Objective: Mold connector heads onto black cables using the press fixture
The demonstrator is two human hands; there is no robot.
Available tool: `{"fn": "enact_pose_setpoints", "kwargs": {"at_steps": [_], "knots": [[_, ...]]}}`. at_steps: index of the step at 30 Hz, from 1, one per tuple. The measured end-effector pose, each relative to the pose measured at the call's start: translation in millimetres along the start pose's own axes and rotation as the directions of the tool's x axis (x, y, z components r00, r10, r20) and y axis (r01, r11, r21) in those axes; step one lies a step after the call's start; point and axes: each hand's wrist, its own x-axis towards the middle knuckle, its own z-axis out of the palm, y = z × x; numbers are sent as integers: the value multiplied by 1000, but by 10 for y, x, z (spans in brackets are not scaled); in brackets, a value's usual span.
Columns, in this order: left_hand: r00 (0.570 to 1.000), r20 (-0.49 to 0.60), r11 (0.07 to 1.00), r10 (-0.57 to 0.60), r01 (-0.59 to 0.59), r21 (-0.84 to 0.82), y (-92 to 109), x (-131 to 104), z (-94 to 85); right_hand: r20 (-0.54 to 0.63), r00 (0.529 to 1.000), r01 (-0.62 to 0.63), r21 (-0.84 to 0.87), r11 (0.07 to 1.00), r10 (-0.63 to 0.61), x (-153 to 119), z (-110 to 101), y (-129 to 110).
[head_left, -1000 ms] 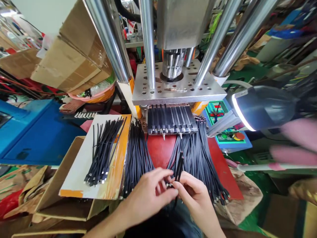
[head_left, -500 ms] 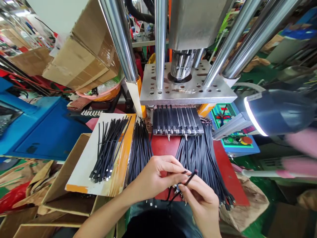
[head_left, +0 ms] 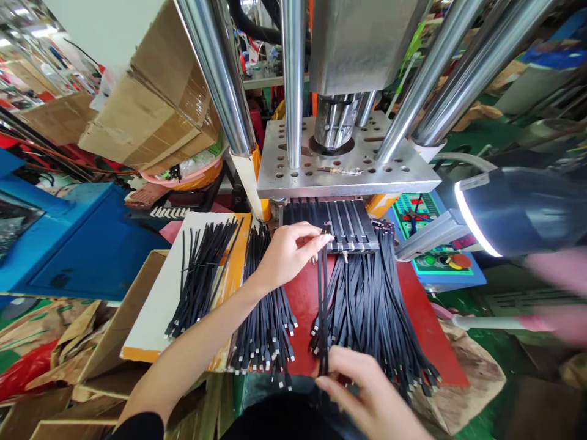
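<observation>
Two black flat cables hang side by side over the red work surface. Near their upper ends, my left hand pinches them between thumb and fingers, in front of the black slotted fixture. Lower down, my right hand is closed around the same cables close to the front edge. The fixture sits under a metal press plate, with grooves running front to back. To the right of the held cables lies a thick bundle of black cables; another bundle lies left, partly behind my left forearm.
A further cable bunch rests on a white board at left. Polished press columns rise behind. A lamp and a control box stand at right. Open cardboard boxes sit lower left.
My left hand has moved up and forward to the fixture. My right hand has dropped lower. The cables, earlier bunched between my fingers, now stretch between both hands.
</observation>
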Motion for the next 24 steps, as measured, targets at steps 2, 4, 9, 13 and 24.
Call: {"fn": "enact_pose_setpoints", "kwargs": {"at_steps": [2,4,9,13,24], "knots": [[999,-23,983,33,-29,182,-200,304,37,-7,1000,16,-71,997,-17,212,-409,-75],[996,-82,953,35,-8,304,-380,563,105,-86,996,11,-170,985,-26,560,-837,-130],[977,-214,940,18,57,336,-539,711,189,-76,997,-2,-194,981,-13,1552,-1403,-95],[984,0,893,180,-163,419,-475,371,123,-46,999,-18,-192,981,9,1966,-1433,17],[868,441,387,228,-496,777,-426,208,229,-252,964,34,-207,978,-87,1952,-1362,204]]}}
